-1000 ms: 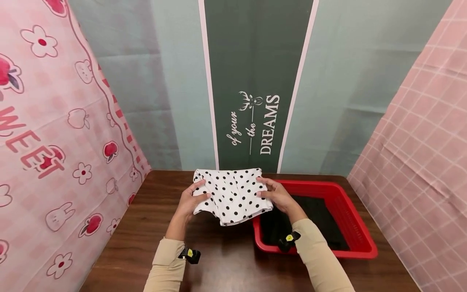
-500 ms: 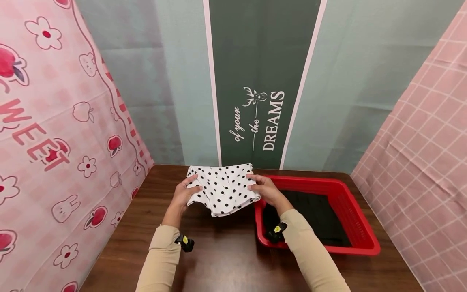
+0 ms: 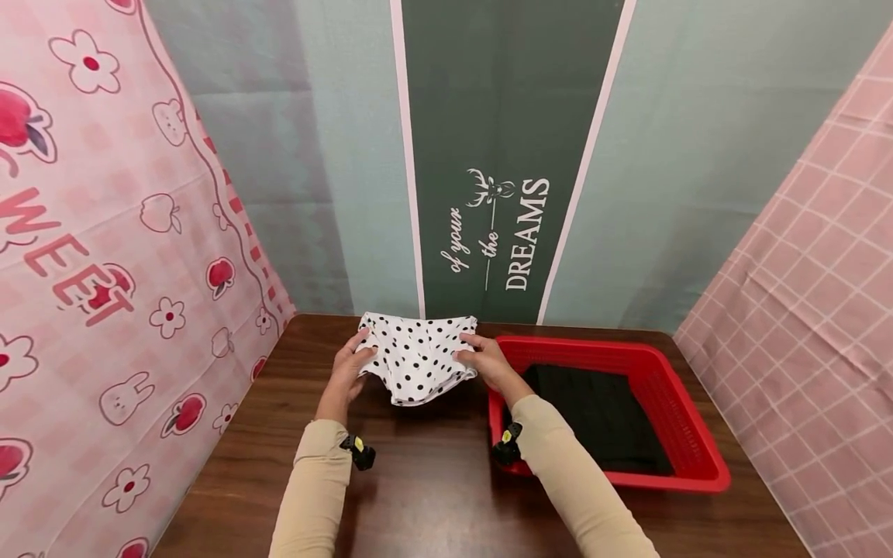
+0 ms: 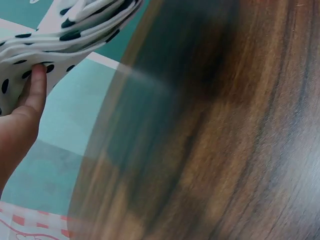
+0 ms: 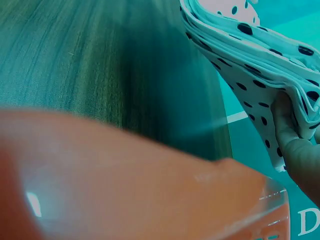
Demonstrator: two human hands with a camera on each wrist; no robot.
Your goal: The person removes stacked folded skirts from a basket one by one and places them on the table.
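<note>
A folded white cloth with black polka dots (image 3: 417,360) is held up over the far part of the table, just left of the red basket. My left hand (image 3: 346,373) grips its left side, thumb on the near face. On the opposite side my right hand (image 3: 494,366) pinches it in the same way. Several stacked layers show along the lower edge of the cloth (image 5: 250,62) in the right wrist view. From the left wrist, part of the cloth (image 4: 65,42) hangs above the table edge, with fingers under it.
A red plastic basket (image 3: 698,434) stands on the right of the brown wooden table (image 3: 432,496), with folded black cloth (image 3: 593,418) inside. Fabric hangings enclose the table at the back (image 3: 279,194), left (image 3: 105,232) and right (image 3: 823,271).
Both hands have carried the polka-dot cloth leftward, away from the basket's left edge. The hands are a little closer together and the cloth bows more in the middle. The basket stays put.
</note>
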